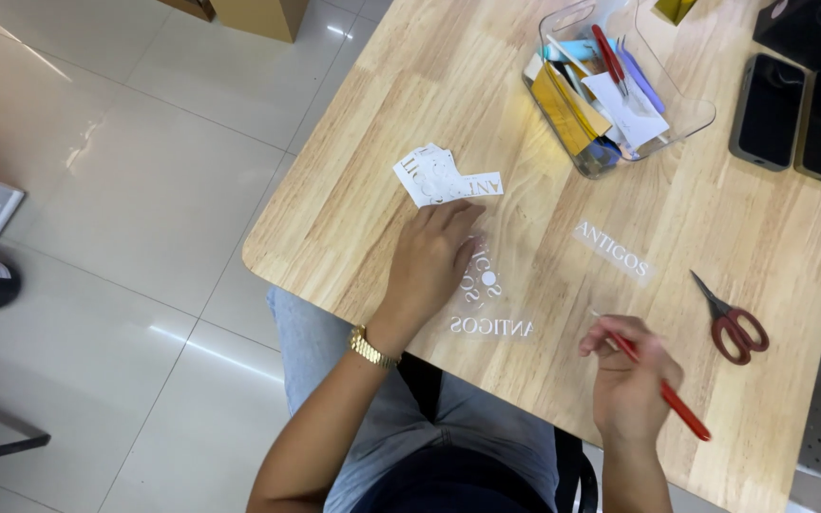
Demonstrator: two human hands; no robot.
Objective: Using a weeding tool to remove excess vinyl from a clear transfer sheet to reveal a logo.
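Pressing flat on the wooden desk [410,114], the left hand [429,266] is resting with its fingers [458,223] spread and lying together on a clear transfer sheet [486,294] that carries white cut-out lettering; the sheet is lying at the near edge of the desk, partly under the palm. The right hand [629,380] is hovering just beside that sheet, its fingers clamped around a thin red-handled tool [667,394], whose tip is pointing toward the sheet's right edge. Whether the tip is touching the film cannot be told.

Around them, a small pile of white backing scraps [439,176] is lying just above the left hand, a second clear strip with white lettering [615,249] is sitting apart toward the middle, and red-handled scissors [734,323] are lying to the right. A clear plastic bin [691,119] holding coloured sheets and tools is standing farther back, with two dark phones [795,119] near the far right edge.

As a judgement, the film looks light and slippery, so it may be shifting or curling if the left palm eases off. The pointed tool could be tearing a thin letter or scratching the wood if it is dragged too steeply. The sheet is also close to the desk's edge and could slide off.
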